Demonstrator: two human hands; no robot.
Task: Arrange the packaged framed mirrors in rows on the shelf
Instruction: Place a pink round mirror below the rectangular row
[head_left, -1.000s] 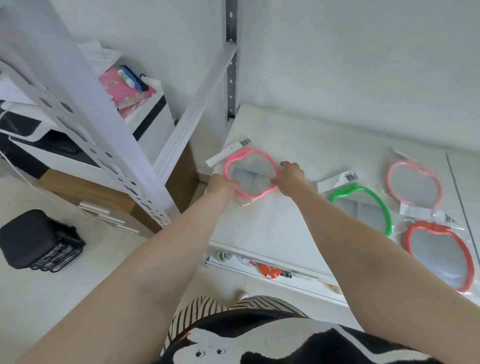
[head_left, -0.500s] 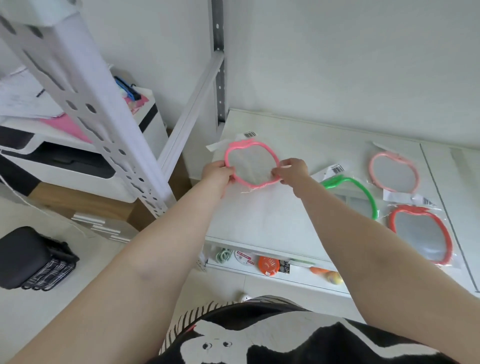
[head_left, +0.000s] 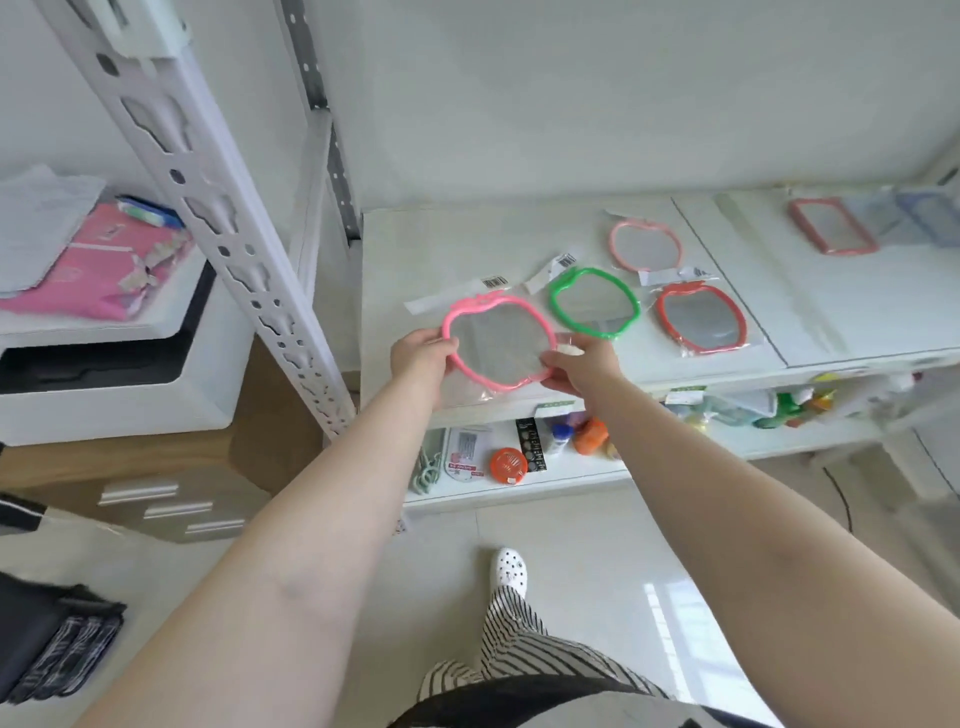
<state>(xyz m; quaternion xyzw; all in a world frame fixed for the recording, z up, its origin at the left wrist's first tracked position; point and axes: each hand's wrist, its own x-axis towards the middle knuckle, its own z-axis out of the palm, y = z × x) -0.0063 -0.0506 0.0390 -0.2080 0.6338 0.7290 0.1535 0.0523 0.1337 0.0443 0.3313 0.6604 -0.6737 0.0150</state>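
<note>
The left hand (head_left: 422, 355) and right hand (head_left: 581, 364) are gripping opposite edges of the pink mirror (head_left: 497, 340), keeping it level above the shelf (head_left: 415, 249) front edge, just left of the green mirror (head_left: 594, 303), probably to extend that row.

One head-worn camera looks forward and steeply down at the shelf (head_left: 519, 244) from close above. Floor shows below the shelf.
</note>
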